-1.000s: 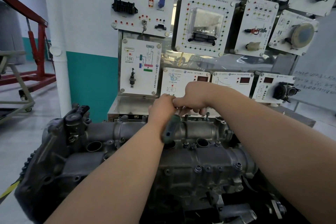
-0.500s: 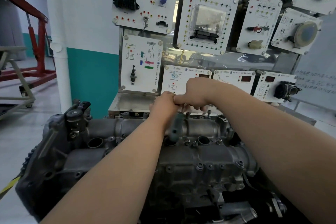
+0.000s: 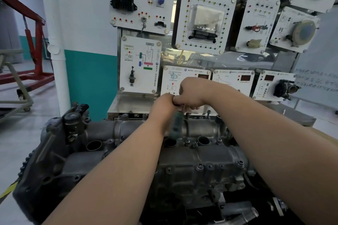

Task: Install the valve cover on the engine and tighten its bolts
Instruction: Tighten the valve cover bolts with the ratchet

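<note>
Now left hand (image 3: 162, 108) and right hand (image 3: 192, 93) clench the wrench (image 3: 175, 124) at the valve cover's (image 3: 204, 155) far edge — tilting risks slipping.

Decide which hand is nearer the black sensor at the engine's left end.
Left. The left hand, gripping the green-handled tool, is right of the black sensor; the right hand lies beyond it, farther right.

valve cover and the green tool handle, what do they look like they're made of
Valve cover: looks like cast metal, likely aluminium. It is dull grey and matte, with a slightly grainy skin and moulded bosses.
Tool handle: green, probably a plastic or rubber grip, held by the left hand. Motion blur leaves its finish unclear.
</note>
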A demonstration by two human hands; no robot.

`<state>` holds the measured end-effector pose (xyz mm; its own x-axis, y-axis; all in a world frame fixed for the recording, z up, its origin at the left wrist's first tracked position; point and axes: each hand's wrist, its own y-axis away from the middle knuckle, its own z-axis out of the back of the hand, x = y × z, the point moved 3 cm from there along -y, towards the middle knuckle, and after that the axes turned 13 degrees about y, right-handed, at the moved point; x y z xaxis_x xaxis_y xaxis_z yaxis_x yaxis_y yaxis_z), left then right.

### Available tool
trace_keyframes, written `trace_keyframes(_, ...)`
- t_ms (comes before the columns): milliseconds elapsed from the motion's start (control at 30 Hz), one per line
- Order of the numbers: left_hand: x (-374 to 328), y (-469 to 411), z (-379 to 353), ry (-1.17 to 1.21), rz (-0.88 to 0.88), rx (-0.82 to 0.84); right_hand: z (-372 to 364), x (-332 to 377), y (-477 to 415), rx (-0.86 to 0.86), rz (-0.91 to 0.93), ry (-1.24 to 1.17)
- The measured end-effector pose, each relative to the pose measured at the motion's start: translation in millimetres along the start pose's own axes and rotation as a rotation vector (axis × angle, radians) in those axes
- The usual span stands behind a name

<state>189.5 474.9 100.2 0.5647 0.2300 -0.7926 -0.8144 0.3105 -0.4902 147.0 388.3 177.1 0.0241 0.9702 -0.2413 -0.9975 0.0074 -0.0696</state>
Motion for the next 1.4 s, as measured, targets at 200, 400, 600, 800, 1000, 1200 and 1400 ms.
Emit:
trace_keyframes(200,1,2,-3,0.065,-0.030,0.023,13,-5,-1,-0.012,0.040,0.188)
trace_keyframes(400,-3,-1,-1,-0.087,0.002,0.007,0,4,-3,0.049,-0.002,0.029)
trace_keyframes(600,0,1,-5,0.019,-0.003,0.041,9,-2,-3,-0.006,0.059,0.182)
trace_keyframes(800,2,1,-5,-0.036,-0.015,0.023,5,-7,-1,-0.027,0.020,0.121)
trace_keyframes(1000,-3,1,-1,-0.005,-0.028,-0.046,2,2,-1,-0.054,0.063,0.092)
trace_keyframes(1200,2,2,-2,0.100,0.017,-0.033,7,-7,3,-0.077,0.101,0.138)
trace_keyframes(1400,-4,0,2,-0.041,-0.041,-0.028,1,2,2,-0.070,0.024,0.072)
